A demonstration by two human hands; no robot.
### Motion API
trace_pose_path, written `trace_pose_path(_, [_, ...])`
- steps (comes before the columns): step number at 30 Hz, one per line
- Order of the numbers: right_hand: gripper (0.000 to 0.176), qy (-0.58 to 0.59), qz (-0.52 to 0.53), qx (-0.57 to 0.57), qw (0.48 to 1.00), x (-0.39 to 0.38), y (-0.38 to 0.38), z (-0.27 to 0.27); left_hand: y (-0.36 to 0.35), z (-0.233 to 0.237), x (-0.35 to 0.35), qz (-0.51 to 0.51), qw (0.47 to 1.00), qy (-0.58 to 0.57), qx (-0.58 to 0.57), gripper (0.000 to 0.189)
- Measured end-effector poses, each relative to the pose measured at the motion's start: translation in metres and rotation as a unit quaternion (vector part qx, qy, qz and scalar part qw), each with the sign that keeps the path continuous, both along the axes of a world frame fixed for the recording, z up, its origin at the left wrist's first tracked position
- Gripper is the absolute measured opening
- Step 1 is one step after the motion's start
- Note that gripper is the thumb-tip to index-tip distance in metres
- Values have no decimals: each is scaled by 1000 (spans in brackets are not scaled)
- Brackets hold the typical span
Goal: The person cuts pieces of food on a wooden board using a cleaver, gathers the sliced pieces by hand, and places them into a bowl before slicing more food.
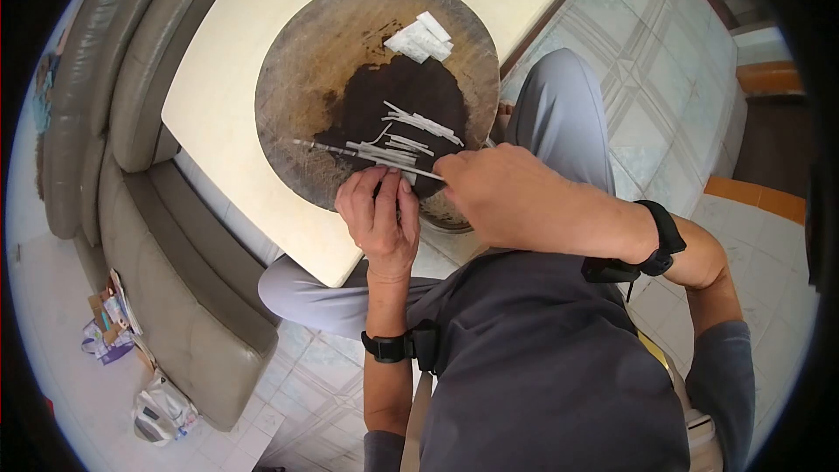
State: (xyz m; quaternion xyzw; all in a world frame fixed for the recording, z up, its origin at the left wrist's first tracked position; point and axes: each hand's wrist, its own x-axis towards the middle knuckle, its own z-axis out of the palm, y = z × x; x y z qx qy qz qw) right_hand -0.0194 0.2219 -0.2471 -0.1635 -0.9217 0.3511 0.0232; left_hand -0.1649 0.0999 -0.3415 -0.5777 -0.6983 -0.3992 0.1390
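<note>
My right hand (498,183) is closed round the handle of a knife (323,147), whose thin blade points left across a round wooden chopping board (293,79). My left hand (380,218) lies at the near edge of the board, its fingers bent and pressed down on a white slice (409,177) right beside the blade. Most of that slice is hidden under the fingers and the knife. Just beyond the blade are thin cut white strips (402,145), and farther off a second group of strips (424,127). Several wider white slices (419,39) rest together near the far edge.
The board stands on a cream table (218,79), over a dark wet patch at its middle. A grey leather sofa (166,288) runs along the left. My knees are on both sides of the table corner. Bags (162,406) and small packets (109,323) lie at the lower left.
</note>
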Motion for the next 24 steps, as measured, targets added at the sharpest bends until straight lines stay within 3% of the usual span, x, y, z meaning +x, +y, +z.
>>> trace_pose_path(8, [10, -7, -16, -61, 998, 19, 4, 10, 1, 1, -1, -9, 1000, -12, 14, 19])
trace_pose_path(15, [11, -10, -3, -40, 999, 22, 3, 11, 0, -3, -1, -4, 1000, -12, 16, 22])
trace_pose_path(17, [10, -60, 46, -27, 997, 16, 2, 17, -1, -5, -2, -2, 1000, -11, 15, 22])
trace_pose_path(24, [11, -34, 6, -26, 999, 1, 1, 3, 1, -1, 0, -1, 1000, -18, 13, 22])
